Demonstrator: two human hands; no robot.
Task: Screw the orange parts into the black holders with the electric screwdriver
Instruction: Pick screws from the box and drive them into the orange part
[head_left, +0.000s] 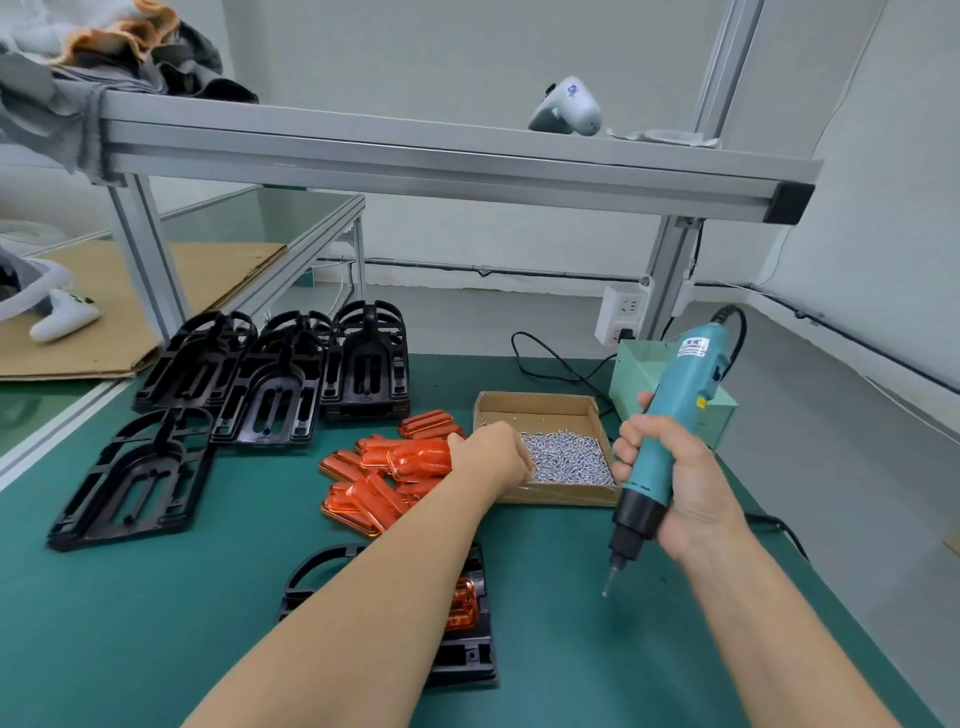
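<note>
Electric screwdriver (670, 431) gripped upright in right hand (670, 483), fingers wrapped round body. Left hand (493, 452) reaches into screw box (540, 410); its fingers hidden, can't tell.

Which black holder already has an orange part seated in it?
The black plastic holder nearest the person, partly under the left forearm. An orange translucent part sits in it; the black holders stacked at the back left are empty.

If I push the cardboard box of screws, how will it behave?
The cardboard box would probably slide rather than tip: it is low and wide. Its heap of screws likely makes it heavy for its size. The open top might let screws spill.
</note>
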